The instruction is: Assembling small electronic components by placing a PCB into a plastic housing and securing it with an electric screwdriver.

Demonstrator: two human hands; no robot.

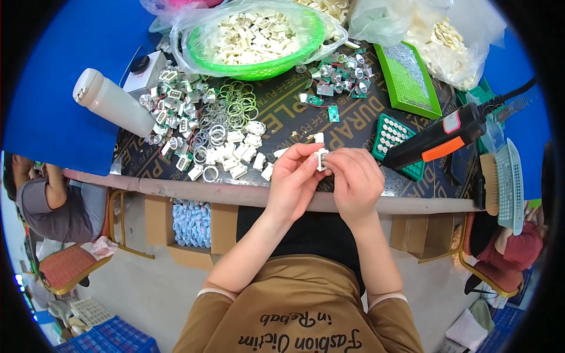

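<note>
My left hand (294,179) and my right hand (357,176) meet over the table's front edge. Between their fingertips is a small white plastic housing (321,157) with a metallic-looking part in it. The left thumb and fingers pinch it from one side, and the right fingertips close on its other side, partly hiding it. Just left of the hands lies a pile of loose white plastic housings (238,154). Beyond that are green rings (238,101) and clear rings (216,134). Farther left is a heap of assembled pieces (176,103) with silvery parts.
A green basket (253,72) of white parts stands at the back. Green circuit boards with silvery reflectors (344,73) lie near a green tray (412,88). At right, a black-and-orange electric screwdriver (435,138) rests by a green rack (391,132). A white bottle (112,101) leans at left.
</note>
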